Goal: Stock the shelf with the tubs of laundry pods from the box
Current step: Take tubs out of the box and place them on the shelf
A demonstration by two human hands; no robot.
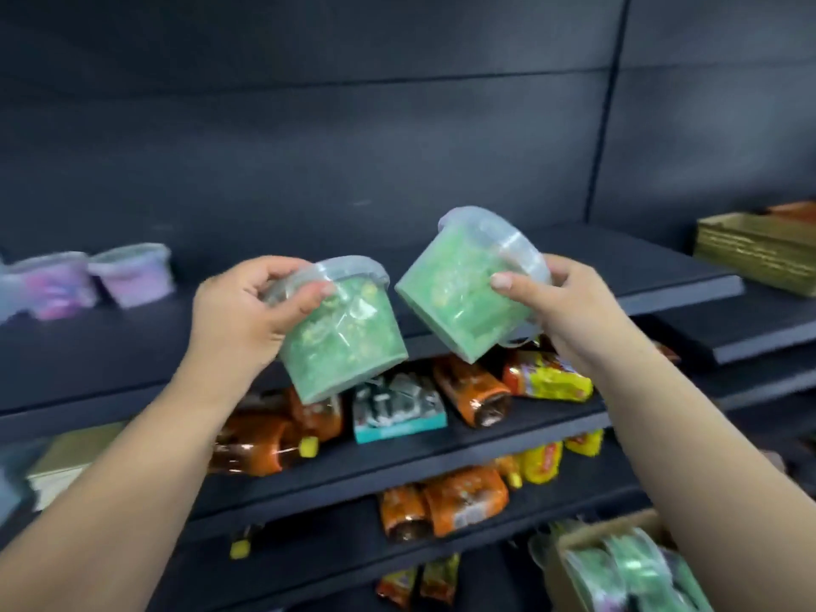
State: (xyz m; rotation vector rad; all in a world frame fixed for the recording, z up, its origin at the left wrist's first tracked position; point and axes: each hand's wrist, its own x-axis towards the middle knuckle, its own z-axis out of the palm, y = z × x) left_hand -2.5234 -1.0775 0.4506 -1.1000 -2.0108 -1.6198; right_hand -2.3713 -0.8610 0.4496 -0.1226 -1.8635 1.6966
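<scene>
Tubs of purple pods (pixel 132 273) on shelf (pixel 88 360), well left of left hand (pixel 238 311). Left hand grips tilted green tub (pixel 344 346) at lid. Right hand (pixel 569 302) grips second green tub (pixel 455 298), also tilted. Both tubs in air before shelf. Box (pixel 587 538) below right forearm.

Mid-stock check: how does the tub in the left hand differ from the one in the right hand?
The left tub leans only slightly, lid up; the right tub is tipped far over, lid toward the right hand. The right tub is held higher than the left tub. Both are green-filled, clear-lidded, gripped near the lid.
</scene>
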